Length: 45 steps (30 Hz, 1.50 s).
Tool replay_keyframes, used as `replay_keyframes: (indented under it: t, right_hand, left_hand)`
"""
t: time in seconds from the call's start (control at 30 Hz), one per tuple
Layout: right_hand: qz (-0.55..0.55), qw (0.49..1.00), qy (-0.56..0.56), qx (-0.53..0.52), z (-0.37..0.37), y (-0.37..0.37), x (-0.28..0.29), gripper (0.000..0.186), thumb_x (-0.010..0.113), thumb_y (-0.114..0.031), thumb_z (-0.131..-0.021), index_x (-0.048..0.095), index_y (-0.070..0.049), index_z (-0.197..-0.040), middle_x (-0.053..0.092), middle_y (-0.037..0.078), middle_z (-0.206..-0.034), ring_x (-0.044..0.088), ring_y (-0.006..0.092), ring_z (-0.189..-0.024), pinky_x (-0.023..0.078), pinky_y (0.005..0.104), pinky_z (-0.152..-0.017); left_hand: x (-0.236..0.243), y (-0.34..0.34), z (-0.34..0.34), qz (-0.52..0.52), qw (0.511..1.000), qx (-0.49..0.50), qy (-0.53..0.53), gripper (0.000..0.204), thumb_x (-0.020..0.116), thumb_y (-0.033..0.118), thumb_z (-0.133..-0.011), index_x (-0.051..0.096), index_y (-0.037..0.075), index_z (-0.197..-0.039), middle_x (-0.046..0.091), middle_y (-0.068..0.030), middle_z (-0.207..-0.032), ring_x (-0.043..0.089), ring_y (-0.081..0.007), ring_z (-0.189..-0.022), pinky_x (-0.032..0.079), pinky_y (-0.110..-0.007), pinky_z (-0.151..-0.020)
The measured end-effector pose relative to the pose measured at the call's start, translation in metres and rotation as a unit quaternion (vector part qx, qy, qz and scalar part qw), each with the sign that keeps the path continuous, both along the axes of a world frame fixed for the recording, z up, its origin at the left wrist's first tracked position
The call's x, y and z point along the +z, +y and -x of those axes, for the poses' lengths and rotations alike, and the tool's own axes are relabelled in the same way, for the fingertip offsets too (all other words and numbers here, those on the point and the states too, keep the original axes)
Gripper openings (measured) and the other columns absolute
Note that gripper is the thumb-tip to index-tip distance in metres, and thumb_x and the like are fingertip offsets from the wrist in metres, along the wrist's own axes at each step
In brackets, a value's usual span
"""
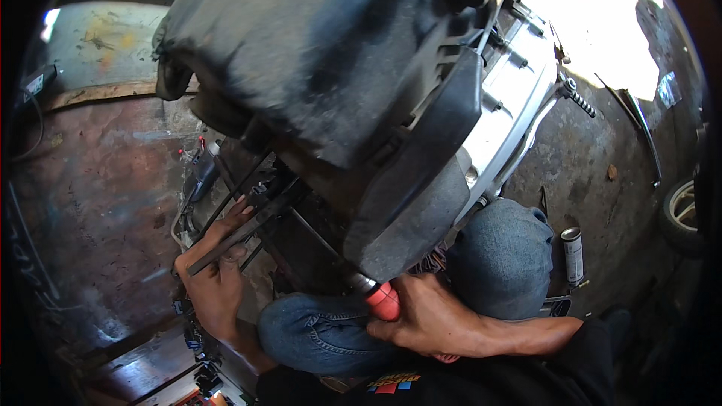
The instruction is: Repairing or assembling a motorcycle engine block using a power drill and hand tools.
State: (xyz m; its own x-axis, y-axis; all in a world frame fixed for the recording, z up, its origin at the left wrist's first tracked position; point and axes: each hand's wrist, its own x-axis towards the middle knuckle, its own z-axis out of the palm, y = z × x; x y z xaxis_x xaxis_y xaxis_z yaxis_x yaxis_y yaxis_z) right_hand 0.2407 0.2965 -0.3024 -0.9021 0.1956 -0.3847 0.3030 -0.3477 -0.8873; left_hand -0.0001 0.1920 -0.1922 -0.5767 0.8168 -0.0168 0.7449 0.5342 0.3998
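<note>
My right hand [430,316] is closed round the red handle of a screwdriver [384,303]. The long metal shaft slants up and left under the scooter's rear end, where its tip is lost among dark parts. At the left, my left hand [214,289] is wrapped about a flat dark metal bar [237,239], with fingers on the far side and thumb on the near side. Above both hands looms the scooter's dirty black plastic underside [293,45]. A black cover [421,173] and the silver engine casing [500,120] lie to its right.
My jeans-clad knees [500,259] flank the work. On the stained floor at right stand a spray can [573,256] and a small wheel [683,207]; long metal rods [641,124] lie farther off. A rusty metal panel [98,218] borders the left, near a black tool [203,173].
</note>
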Motion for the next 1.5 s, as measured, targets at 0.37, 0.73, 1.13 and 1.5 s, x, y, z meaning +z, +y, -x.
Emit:
replay_keyframes:
  t: [0.37,0.73,1.13,1.5]
  right_hand:
    - [0.009,1.0,0.019,-0.001,0.005,-0.001,0.003,0.048,0.082,-0.018,-0.077,0.061,0.008,-0.112,0.069,0.03,-0.091,0.071,0.0447,-0.09,0.056,0.0472,-0.081]
    - [0.025,0.999,0.021,0.004,0.005,-0.002,0.008,0.054,0.082,-0.015,-0.076,0.058,0.007,-0.119,0.068,0.027,-0.098,0.068,0.0402,-0.094,0.053,0.0467,-0.088]
    - [0.022,0.999,0.034,-0.031,0.006,-0.013,0.006,0.052,0.08,-0.013,-0.076,0.059,0.006,-0.119,0.067,0.025,-0.096,0.066,0.0364,-0.093,0.052,0.045,-0.088]
    - [-0.027,0.998,0.039,-0.039,0.005,-0.02,-0.004,0.051,0.083,-0.018,-0.076,0.06,0.006,-0.115,0.068,0.022,-0.084,0.069,0.0292,-0.079,0.055,0.0427,-0.077]
  left_hand:
    - [0.0,0.004,-0.002,0.007,0.999,-0.01,0.045,0.059,0.057,0.056,-0.102,0.074,0.001,-0.117,0.033,-0.0017,-0.06,0.035,-0.0091,-0.055,0.028,-0.032,-0.051]
    - [0.009,0.007,-0.006,0.06,0.998,0.019,0.003,0.042,0.063,0.034,-0.103,0.069,-0.001,-0.125,0.078,-0.0159,-0.11,0.075,-0.0202,-0.093,0.056,-0.032,-0.081]
    - [0.007,0.008,-0.005,0.018,0.999,-0.017,0.02,0.041,0.065,0.031,-0.102,0.069,-0.002,-0.127,0.078,-0.0167,-0.108,0.075,-0.0186,-0.095,0.056,-0.032,-0.084]
    - [0.007,0.01,-0.007,0.026,0.999,0.0,0.02,0.034,0.068,0.023,-0.1,0.071,0.0,-0.124,0.078,-0.0165,-0.103,0.075,-0.0172,-0.089,0.057,-0.031,-0.083]
